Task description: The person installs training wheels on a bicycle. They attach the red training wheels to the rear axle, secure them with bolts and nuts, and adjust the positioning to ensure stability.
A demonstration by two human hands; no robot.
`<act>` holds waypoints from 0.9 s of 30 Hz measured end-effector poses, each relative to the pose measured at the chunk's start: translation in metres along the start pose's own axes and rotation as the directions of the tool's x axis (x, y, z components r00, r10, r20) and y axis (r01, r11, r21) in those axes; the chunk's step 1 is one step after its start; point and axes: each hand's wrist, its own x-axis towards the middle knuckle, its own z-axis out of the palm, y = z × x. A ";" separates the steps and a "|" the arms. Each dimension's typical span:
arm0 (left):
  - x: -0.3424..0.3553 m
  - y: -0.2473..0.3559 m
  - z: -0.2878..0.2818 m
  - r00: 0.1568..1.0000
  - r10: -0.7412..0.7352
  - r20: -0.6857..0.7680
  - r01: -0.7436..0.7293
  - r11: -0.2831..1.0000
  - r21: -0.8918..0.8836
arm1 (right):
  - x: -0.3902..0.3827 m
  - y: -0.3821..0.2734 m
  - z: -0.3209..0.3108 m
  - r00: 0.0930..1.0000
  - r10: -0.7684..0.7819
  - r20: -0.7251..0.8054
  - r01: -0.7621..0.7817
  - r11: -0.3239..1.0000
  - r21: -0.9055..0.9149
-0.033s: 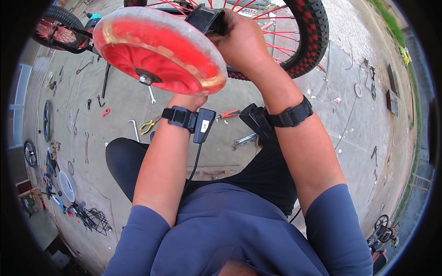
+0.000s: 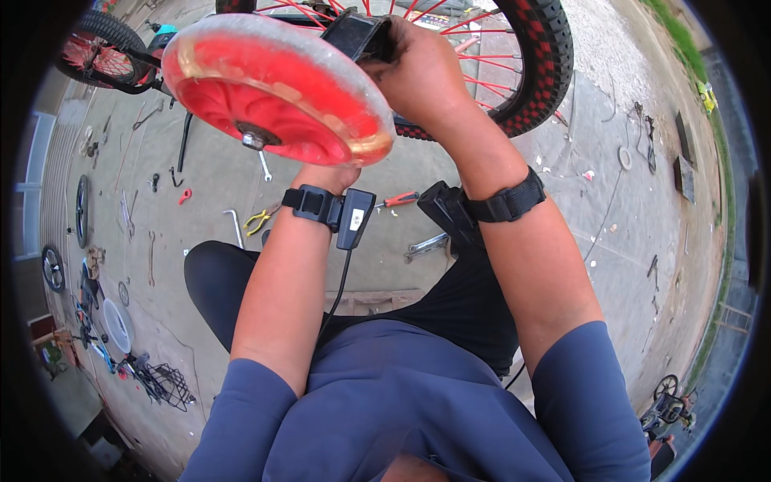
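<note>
A small red wheel with a clear rim (image 2: 273,88) is held up close in front of me, its metal axle bolt (image 2: 253,140) pointing down at me. My left hand (image 2: 325,177) reaches up under it; only the heel of the hand shows, the fingers are hidden behind the wheel. My right hand (image 2: 422,68) is closed around a black bracket (image 2: 353,32) at the wheel's upper edge. Right behind stands a bicycle wheel with red spokes and a black-and-red tyre (image 2: 546,64). Both wrists wear black straps.
Tools lie on the concrete floor below: a red-handled screwdriver (image 2: 399,198), yellow pliers (image 2: 259,218), spanners (image 2: 426,245), a hex key (image 2: 235,225). A small bicycle (image 2: 96,40) stands far left, loose wheels (image 2: 80,209) and a wire basket (image 2: 165,381) lower left.
</note>
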 end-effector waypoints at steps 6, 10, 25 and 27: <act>0.006 -0.003 -0.006 0.974 0.226 0.018 -0.219 0.913 0.343 | 0.000 0.002 0.001 1.000 -0.021 -0.020 0.020 0.999 -0.032; 0.019 -0.004 -0.029 0.899 0.413 0.145 -0.429 0.766 0.479 | 0.000 -0.002 0.002 0.999 -0.035 -0.013 0.035 0.998 -0.043; 0.003 0.006 -0.013 0.994 -0.082 0.076 0.086 0.994 -0.062 | -0.003 -0.003 0.002 0.999 -0.042 -0.004 0.042 0.999 -0.035; -0.002 0.008 -0.005 0.996 -0.053 0.075 0.056 0.997 -0.051 | -0.003 -0.002 0.002 0.999 -0.040 -0.006 0.040 0.999 -0.026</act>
